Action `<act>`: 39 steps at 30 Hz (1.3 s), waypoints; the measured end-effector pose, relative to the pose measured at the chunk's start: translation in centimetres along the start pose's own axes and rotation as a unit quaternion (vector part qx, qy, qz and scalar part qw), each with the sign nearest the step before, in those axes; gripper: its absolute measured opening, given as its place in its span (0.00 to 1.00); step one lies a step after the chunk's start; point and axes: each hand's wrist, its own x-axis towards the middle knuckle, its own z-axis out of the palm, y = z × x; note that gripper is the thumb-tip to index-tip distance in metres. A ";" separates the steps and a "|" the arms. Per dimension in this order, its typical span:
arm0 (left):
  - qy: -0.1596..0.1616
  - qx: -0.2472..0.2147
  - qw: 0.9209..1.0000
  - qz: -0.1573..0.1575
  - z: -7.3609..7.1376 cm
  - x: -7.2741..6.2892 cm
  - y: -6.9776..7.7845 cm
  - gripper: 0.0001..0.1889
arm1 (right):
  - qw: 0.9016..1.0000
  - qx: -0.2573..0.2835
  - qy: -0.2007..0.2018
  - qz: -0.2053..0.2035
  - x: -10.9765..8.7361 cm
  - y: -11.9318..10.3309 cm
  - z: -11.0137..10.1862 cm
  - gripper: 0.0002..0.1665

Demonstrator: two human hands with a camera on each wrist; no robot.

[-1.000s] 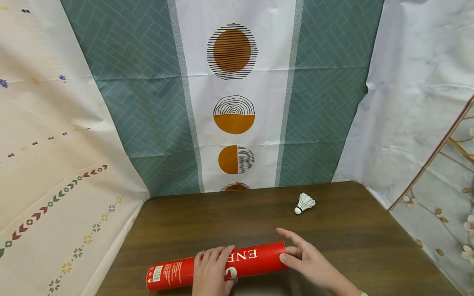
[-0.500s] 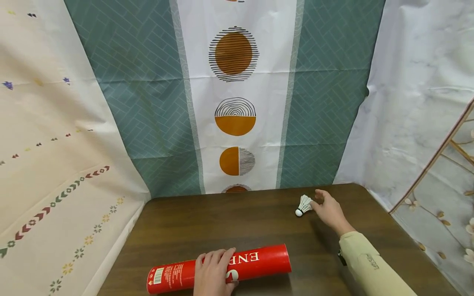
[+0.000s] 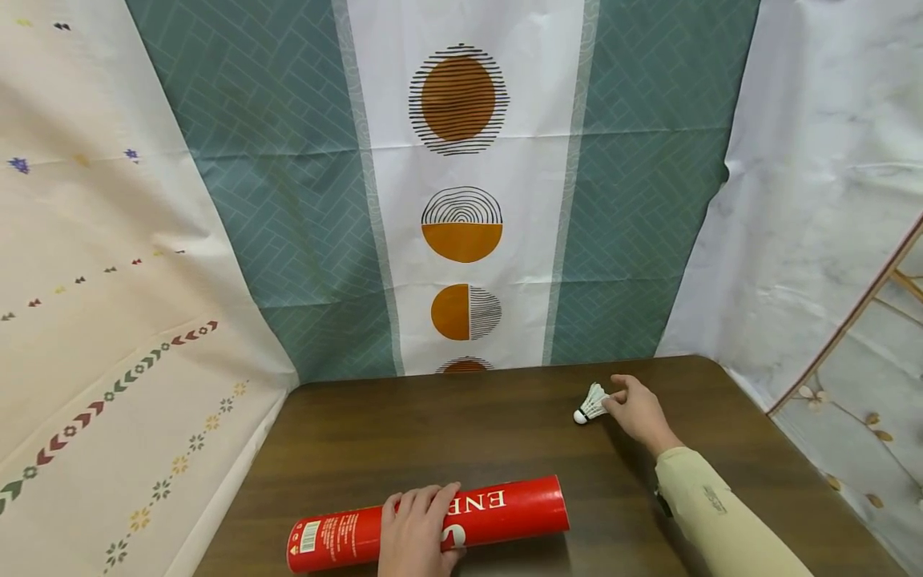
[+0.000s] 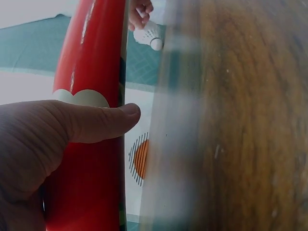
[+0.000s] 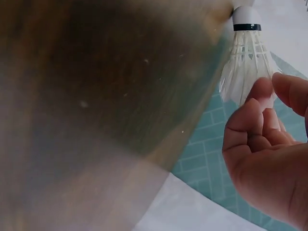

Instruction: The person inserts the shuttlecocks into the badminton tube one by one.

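A long red tube with white lettering (image 3: 505, 513) lies across the near part of the table. My left hand (image 3: 414, 529) grips it around the middle, the thumb laid over its near side in the left wrist view (image 4: 91, 53). Farther back on the right is a white feather shuttlecock (image 3: 591, 405) with a black band near its round cork. The thumb and curled fingers of my right hand (image 3: 636, 410) pinch the feather skirt's edge. In the right wrist view the shuttlecock (image 5: 248, 48) has its cork pointing away from the fingertips.
The dark wooden table (image 3: 433, 433) has rounded far corners. A green and white patterned cloth (image 3: 303, 240) hangs behind it. Other cloths hang along the left (image 3: 144, 401) and right (image 3: 793, 200) sides.
My right hand has left the tube's right end and reached back right to the shuttlecock, where its fingers close on the feathers. The shuttlecock has turned slightly. My left hand stays on the tube.
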 end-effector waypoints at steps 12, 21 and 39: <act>0.004 0.005 1.000 0.005 0.1 0.1 0.1 0.46 | 1.000 -0.015 0.009 0.001 -2.6 0.6 -0.8 0.25; 0.000 0.004 1.000 0.004 0.2 0.1 0.2 0.45 | 1.000 0.000 0.000 -0.005 -3.9 0.8 -0.8 0.27; -0.007 0.000 1.000 -0.012 0.1 0.1 0.1 0.45 | 0.986 0.167 -0.012 -0.011 -13.3 -5.9 -1.6 0.30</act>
